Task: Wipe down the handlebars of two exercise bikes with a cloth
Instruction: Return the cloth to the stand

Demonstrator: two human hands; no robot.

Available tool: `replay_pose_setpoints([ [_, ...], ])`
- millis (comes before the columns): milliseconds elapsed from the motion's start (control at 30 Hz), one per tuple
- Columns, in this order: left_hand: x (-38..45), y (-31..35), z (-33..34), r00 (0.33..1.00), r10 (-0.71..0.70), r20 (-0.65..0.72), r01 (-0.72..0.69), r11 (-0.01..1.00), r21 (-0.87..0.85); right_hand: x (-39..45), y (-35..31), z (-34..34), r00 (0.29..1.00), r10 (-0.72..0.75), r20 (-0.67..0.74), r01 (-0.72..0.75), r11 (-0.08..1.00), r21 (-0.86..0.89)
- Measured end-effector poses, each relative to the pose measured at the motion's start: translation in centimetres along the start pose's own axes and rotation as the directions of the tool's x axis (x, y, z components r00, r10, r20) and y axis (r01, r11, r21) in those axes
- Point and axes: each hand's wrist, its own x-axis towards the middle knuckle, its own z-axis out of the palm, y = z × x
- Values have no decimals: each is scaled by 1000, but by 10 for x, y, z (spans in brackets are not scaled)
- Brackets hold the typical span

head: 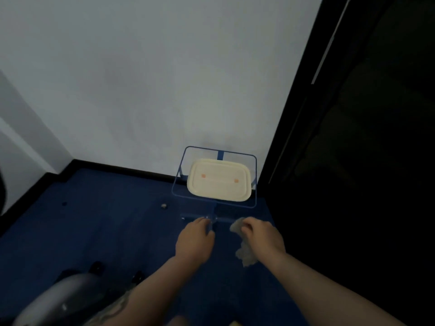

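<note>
A blue exercise bike stands in front of me, with a blue handlebar loop [179,175] around a cream tray-shaped console [219,180]. Below the loop runs a short blue crossbar [188,217]. My left hand [195,238] is closed around the middle of that crossbar, where it meets the stem. My right hand [261,234] grips a crumpled pale cloth [244,254] and presses one end of it onto the right part of the crossbar. The rest of the cloth hangs below my wrist.
Dark blue floor [106,220] with a black skirting board along a white wall [141,78]. A dark glass panel or doorway [364,137] fills the right side. A grey rounded part of another machine [61,300] sits at the lower left.
</note>
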Motion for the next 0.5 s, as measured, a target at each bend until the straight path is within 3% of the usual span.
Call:
replay_pose_setpoints([
  [500,180,12,-23,997,-68,38,68,998,-4,197,-21,-11,999,24,-28,-22,996,88],
])
